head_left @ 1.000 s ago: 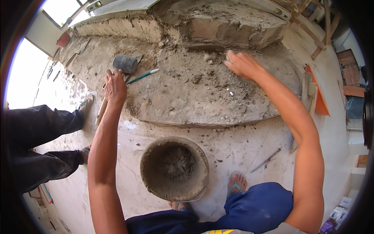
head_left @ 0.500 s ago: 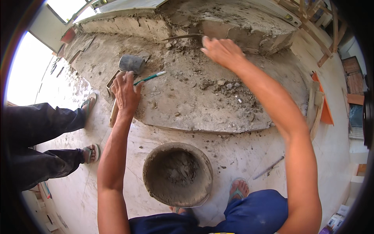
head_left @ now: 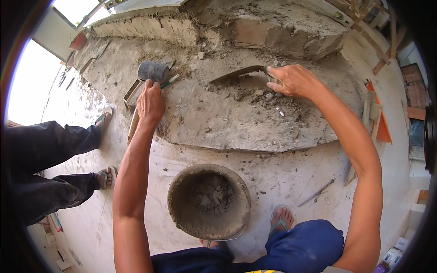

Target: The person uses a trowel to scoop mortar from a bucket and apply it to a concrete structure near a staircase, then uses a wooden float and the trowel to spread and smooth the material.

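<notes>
My left hand (head_left: pixel 151 102) is closed just below the dark cylindrical head of a rubber mallet (head_left: pixel 153 71); a pale wooden handle shows past my wrist. Beside my thumb, the end of a thin green stick with a white tip (head_left: pixel 171 81) sticks out, and the rest is hidden. With my right hand (head_left: pixel 293 81) I grip a trowel (head_left: pixel 241 72); its long mortar-coated blade points left, seen nearly edge-on, above loose rubble (head_left: pixel 268 96). The rough, mortar-covered step (head_left: pixel 214 123) lies beneath both hands.
A mortar-crusted bucket (head_left: pixel 177 218) with grey mix inside stands on the pale floor before me. Another person's dark-trousered legs (head_left: pixel 54 145) are at the left. A metal rod (head_left: pixel 316 193) and an orange sheet (head_left: pixel 383 120) are at the right; a higher step (head_left: pixel 282 36) rises behind.
My right hand has brought the trowel toward me and to the right, away from the higher step. My left hand has closed at the mallet, which has shifted slightly; the green stick has moved left.
</notes>
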Tool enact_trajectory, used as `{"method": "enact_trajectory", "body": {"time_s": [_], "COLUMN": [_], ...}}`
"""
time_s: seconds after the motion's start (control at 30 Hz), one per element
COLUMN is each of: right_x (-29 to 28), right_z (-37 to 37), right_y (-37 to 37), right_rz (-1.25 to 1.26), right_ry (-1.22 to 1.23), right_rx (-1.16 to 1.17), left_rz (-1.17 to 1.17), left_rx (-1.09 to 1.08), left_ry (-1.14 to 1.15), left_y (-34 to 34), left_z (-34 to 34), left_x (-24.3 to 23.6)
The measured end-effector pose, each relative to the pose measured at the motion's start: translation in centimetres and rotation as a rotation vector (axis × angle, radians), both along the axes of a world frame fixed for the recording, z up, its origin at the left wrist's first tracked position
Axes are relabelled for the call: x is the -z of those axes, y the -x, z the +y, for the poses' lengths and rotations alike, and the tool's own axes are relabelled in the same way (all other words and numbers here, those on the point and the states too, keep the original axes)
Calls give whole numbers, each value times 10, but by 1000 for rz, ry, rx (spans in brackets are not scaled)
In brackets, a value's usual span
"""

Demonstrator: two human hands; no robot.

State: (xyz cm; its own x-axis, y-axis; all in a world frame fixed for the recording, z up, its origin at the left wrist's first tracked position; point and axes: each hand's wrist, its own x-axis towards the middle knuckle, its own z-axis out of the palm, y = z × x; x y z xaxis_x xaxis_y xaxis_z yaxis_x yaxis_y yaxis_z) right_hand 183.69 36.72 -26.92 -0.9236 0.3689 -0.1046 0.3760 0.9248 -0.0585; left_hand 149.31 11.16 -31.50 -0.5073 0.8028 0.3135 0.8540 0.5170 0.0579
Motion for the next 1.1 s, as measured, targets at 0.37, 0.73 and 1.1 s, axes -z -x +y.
{"method": "enact_trajectory", "body": {"time_s": [0.37,0.73,1.1], "right_x": [22,15,14], "right_z": [24,-64,-24], "right_y": [104,-103,-156], "right_rz": [152,113,219], "right_ry": [-112,-128,-33], "right_rx": [37,-124,644], "left_rz": [32,-252,-1992], "left_rx": [146,172,-580], "left_ry": [-279,-127,-243], "left_y": [-18,-87,-261], "left_z": [-14,-152,-337], "left_x": [14,-23,-18]}}
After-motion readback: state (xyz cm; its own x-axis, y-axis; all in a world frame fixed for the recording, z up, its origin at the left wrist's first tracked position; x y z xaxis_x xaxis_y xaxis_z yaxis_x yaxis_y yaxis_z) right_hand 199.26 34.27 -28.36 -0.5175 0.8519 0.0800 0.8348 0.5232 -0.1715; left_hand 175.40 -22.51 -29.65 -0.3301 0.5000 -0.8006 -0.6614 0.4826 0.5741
